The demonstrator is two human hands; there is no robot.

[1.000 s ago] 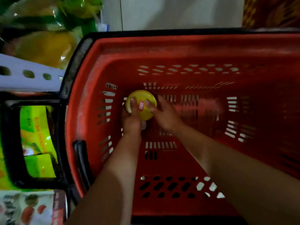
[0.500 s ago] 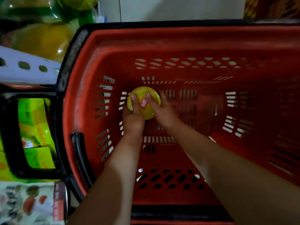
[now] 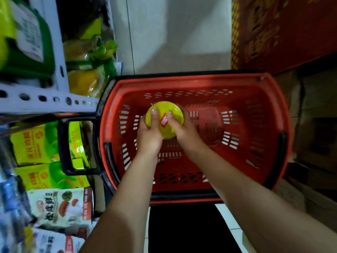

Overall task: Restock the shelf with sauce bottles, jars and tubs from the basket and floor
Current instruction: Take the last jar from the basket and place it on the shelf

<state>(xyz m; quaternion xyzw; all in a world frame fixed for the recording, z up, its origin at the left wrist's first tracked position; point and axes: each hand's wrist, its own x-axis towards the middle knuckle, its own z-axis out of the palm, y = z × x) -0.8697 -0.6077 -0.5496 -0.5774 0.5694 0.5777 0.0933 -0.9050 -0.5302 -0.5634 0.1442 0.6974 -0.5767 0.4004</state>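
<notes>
A tub with a round yellow lid point(image 3: 166, 110) and a small red label sits between both my hands, above the floor of the red plastic basket point(image 3: 255, 99). My left hand point(image 3: 150, 136) grips its left side with the thumb laid over the lid. My right hand point(image 3: 184, 130) grips the right side, thumb on the lid near the label. The tub's body under the lid is hidden. Apart from this tub, nothing shows in the basket.
A white perforated shelf rail point(image 3: 45, 98) runs at the left, with yellow-green bags point(image 3: 42, 143) and printed white packets point(image 3: 60, 205) below it. The basket's black handle point(image 3: 65, 143) hangs toward the shelf. Red and brown cartons point(image 3: 284, 30) stand at the right. Pale floor lies beyond.
Both hands have lifted the yellow-lidded tub up from the basket floor, so it looks larger. The view has pulled back, showing the whole basket and more shelf.
</notes>
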